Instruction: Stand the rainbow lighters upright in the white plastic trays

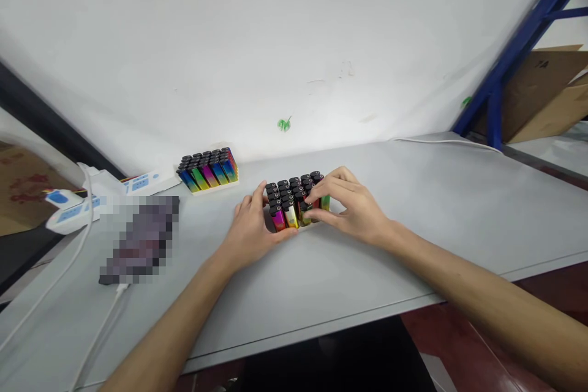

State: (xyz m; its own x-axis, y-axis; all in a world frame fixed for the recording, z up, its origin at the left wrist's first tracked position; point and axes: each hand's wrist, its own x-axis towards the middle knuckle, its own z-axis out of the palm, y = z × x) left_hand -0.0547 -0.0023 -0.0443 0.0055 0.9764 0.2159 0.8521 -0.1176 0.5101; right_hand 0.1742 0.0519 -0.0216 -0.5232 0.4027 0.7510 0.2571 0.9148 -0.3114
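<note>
Rows of coloured lighters (pixel 290 215) with black tops stand upright in a low white tray (pixel 309 225) in front of me. My left hand (pixel 252 220) grips the tray's left end, thumb along the front edge and fingers around the side and back. Over the front row, my right hand (pixel 353 202) pinches the black top of one lighter (pixel 305 213) between thumb and fingers. That lighter seems to be among the others; whether it is lifted cannot be made out. The right fingers hide part of the tray's right side.
A second tray of lighters (pixel 209 171) stands at the back left near the wall. Left of it lie white power strips (pixel 73 214), a blurred dark device (pixel 142 239) and white cables (pixel 103 331). A blue metal frame (pixel 495 110) and cardboard boxes (pixel 537 86) are at the right.
</note>
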